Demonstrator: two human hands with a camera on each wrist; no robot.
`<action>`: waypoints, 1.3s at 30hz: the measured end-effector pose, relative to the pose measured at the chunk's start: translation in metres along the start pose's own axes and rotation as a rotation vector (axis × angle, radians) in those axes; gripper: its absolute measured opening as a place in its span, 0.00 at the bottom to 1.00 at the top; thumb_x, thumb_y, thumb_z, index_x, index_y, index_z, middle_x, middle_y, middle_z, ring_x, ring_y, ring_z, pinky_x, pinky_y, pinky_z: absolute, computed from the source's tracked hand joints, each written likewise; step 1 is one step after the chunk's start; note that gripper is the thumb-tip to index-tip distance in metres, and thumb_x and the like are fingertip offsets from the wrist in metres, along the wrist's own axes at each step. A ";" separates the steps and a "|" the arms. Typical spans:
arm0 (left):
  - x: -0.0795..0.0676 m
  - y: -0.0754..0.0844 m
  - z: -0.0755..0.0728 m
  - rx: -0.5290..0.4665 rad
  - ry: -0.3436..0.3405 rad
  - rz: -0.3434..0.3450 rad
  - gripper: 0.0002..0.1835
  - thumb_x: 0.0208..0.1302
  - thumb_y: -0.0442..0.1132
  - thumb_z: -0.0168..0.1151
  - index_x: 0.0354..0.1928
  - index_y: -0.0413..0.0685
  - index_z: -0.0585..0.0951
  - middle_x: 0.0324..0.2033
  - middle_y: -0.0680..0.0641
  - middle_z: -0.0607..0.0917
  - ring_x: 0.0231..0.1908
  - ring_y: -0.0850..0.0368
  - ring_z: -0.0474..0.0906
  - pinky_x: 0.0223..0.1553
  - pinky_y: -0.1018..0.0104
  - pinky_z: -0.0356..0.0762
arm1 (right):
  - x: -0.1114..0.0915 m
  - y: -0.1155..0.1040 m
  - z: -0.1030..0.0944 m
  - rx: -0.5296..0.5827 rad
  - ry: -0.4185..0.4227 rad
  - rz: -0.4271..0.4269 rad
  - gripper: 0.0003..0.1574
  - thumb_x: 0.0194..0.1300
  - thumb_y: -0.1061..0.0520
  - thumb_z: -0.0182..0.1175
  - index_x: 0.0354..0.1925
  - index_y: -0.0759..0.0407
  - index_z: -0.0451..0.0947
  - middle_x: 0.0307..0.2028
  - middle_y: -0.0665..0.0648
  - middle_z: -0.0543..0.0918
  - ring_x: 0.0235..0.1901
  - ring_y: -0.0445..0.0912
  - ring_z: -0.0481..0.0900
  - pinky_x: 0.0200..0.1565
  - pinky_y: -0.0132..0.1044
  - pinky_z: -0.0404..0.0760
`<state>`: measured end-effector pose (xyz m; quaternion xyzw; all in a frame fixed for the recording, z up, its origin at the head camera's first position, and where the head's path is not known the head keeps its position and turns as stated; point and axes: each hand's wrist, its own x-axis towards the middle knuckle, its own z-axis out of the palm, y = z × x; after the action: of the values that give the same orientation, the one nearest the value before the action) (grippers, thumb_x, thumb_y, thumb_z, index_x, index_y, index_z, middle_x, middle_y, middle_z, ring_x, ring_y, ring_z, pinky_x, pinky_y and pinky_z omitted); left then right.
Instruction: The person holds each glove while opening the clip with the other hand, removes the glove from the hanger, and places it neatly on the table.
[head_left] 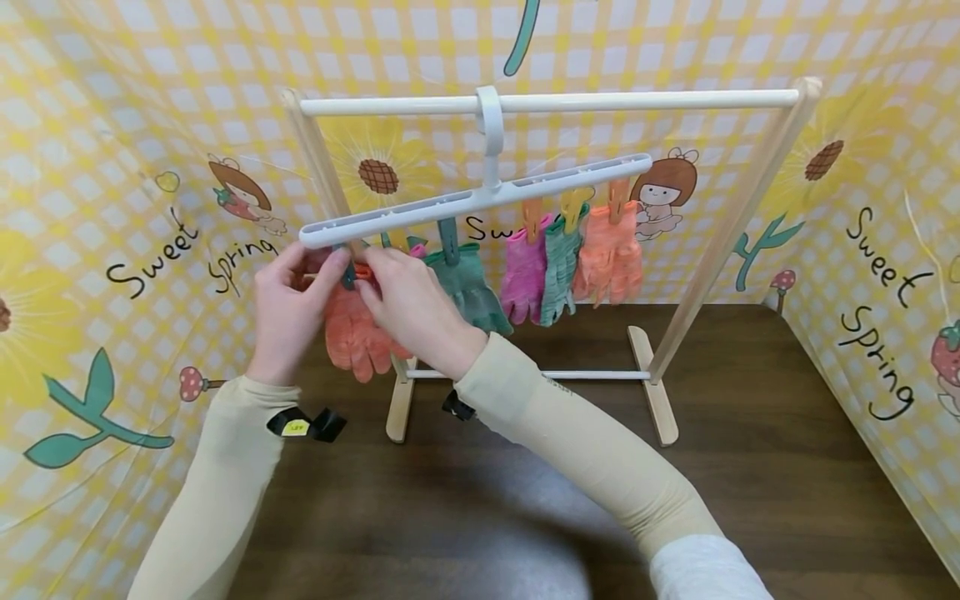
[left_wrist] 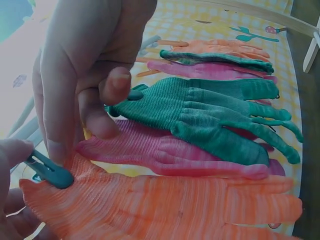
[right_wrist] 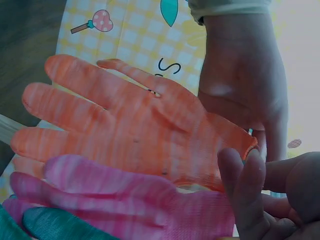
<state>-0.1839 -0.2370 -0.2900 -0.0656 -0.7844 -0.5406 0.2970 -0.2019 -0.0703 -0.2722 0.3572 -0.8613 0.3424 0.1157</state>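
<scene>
Left hand point(head_left: 288, 312) pinching teal clothespin point(left_wrist: 54, 173), right hand point(head_left: 423, 304) pinching orange knit glove point(head_left: 356, 333) by its cuff, both hands at eight o'clock from middle of white hanger point(head_left: 480, 198)

Wearing a long tan left sleeve point(head_left: 213, 475) and a matching right sleeve point(head_left: 592, 450), a bit wrinkly, with a black strap point(head_left: 327, 425) on each, a yellow sticker point(head_left: 295, 427) on the left one, tiny dark letters point(head_left: 557, 384) on the right sleeve and pale grey cloth point(head_left: 701, 568) above.
</scene>
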 end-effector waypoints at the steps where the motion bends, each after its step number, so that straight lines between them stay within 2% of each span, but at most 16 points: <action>1: -0.001 -0.002 0.000 -0.007 -0.007 -0.005 0.13 0.70 0.44 0.69 0.51 0.46 0.87 0.34 0.60 0.86 0.35 0.63 0.82 0.38 0.73 0.77 | 0.000 0.000 0.000 0.003 0.005 -0.002 0.19 0.79 0.57 0.57 0.63 0.62 0.77 0.55 0.58 0.84 0.52 0.46 0.84 0.50 0.35 0.83; 5: -0.006 -0.011 -0.001 -0.008 -0.045 -0.022 0.14 0.70 0.42 0.69 0.53 0.43 0.87 0.36 0.61 0.87 0.36 0.65 0.84 0.39 0.75 0.78 | 0.002 0.002 -0.001 0.017 0.038 -0.021 0.18 0.81 0.58 0.54 0.63 0.62 0.77 0.53 0.59 0.85 0.50 0.47 0.84 0.48 0.34 0.82; 8: -0.009 -0.018 -0.002 0.021 -0.069 -0.025 0.14 0.71 0.41 0.69 0.52 0.40 0.87 0.35 0.63 0.87 0.35 0.66 0.83 0.39 0.76 0.77 | 0.003 0.003 -0.002 0.035 0.065 -0.035 0.13 0.82 0.57 0.52 0.56 0.62 0.78 0.42 0.57 0.84 0.39 0.46 0.81 0.39 0.32 0.78; 11: -0.013 -0.022 -0.002 0.031 -0.083 -0.030 0.14 0.71 0.40 0.69 0.52 0.38 0.86 0.35 0.64 0.87 0.34 0.67 0.82 0.38 0.77 0.77 | 0.005 0.003 -0.001 0.107 0.073 -0.029 0.12 0.83 0.55 0.51 0.51 0.61 0.77 0.32 0.54 0.80 0.30 0.44 0.77 0.32 0.31 0.73; 13: -0.015 -0.024 -0.003 0.026 -0.091 -0.030 0.15 0.71 0.40 0.69 0.53 0.38 0.86 0.35 0.63 0.88 0.35 0.68 0.83 0.39 0.77 0.78 | 0.006 0.003 0.000 0.196 0.055 -0.008 0.12 0.83 0.54 0.51 0.51 0.60 0.77 0.28 0.53 0.79 0.25 0.43 0.77 0.28 0.30 0.73; 16: -0.017 -0.025 -0.003 0.027 -0.113 -0.024 0.16 0.72 0.39 0.68 0.54 0.35 0.85 0.35 0.63 0.88 0.36 0.69 0.83 0.39 0.77 0.78 | 0.008 0.004 0.002 0.346 -0.001 0.059 0.15 0.83 0.52 0.50 0.56 0.60 0.76 0.24 0.53 0.81 0.20 0.43 0.79 0.25 0.31 0.77; 19: -0.017 -0.026 -0.003 0.045 -0.144 -0.012 0.15 0.72 0.38 0.67 0.54 0.34 0.85 0.35 0.63 0.87 0.35 0.69 0.83 0.39 0.78 0.78 | 0.009 0.004 0.004 0.492 -0.047 0.139 0.19 0.84 0.52 0.49 0.63 0.60 0.75 0.21 0.55 0.83 0.17 0.45 0.82 0.25 0.41 0.83; 23: -0.018 -0.026 -0.004 0.044 -0.170 -0.009 0.15 0.72 0.37 0.67 0.54 0.34 0.85 0.36 0.61 0.89 0.34 0.68 0.83 0.38 0.77 0.78 | 0.011 0.005 0.006 0.621 -0.033 0.183 0.22 0.84 0.53 0.50 0.66 0.63 0.74 0.20 0.57 0.83 0.15 0.50 0.82 0.29 0.54 0.85; 28: -0.020 -0.027 -0.004 0.030 -0.170 -0.009 0.14 0.71 0.36 0.67 0.53 0.33 0.84 0.35 0.60 0.88 0.33 0.68 0.82 0.36 0.77 0.77 | 0.012 0.006 0.006 0.707 -0.015 0.193 0.22 0.83 0.55 0.52 0.66 0.66 0.74 0.18 0.58 0.82 0.14 0.50 0.80 0.30 0.60 0.84; 33: -0.023 -0.028 -0.004 0.038 -0.149 -0.019 0.11 0.71 0.34 0.67 0.49 0.33 0.85 0.29 0.63 0.85 0.28 0.67 0.78 0.31 0.76 0.75 | 0.012 0.005 0.005 0.764 -0.010 0.198 0.21 0.82 0.56 0.54 0.66 0.64 0.75 0.20 0.61 0.83 0.14 0.51 0.80 0.31 0.61 0.84; 39: -0.025 -0.031 -0.004 0.039 -0.128 -0.027 0.10 0.71 0.34 0.67 0.48 0.34 0.86 0.26 0.63 0.83 0.25 0.68 0.75 0.27 0.76 0.72 | 0.013 0.005 0.005 0.796 0.021 0.206 0.21 0.81 0.57 0.55 0.65 0.63 0.76 0.34 0.60 0.85 0.15 0.49 0.80 0.28 0.54 0.85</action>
<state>-0.1747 -0.2478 -0.3271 -0.0833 -0.8130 -0.5237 0.2403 -0.2144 -0.0778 -0.2731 0.2826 -0.6914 0.6623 -0.0577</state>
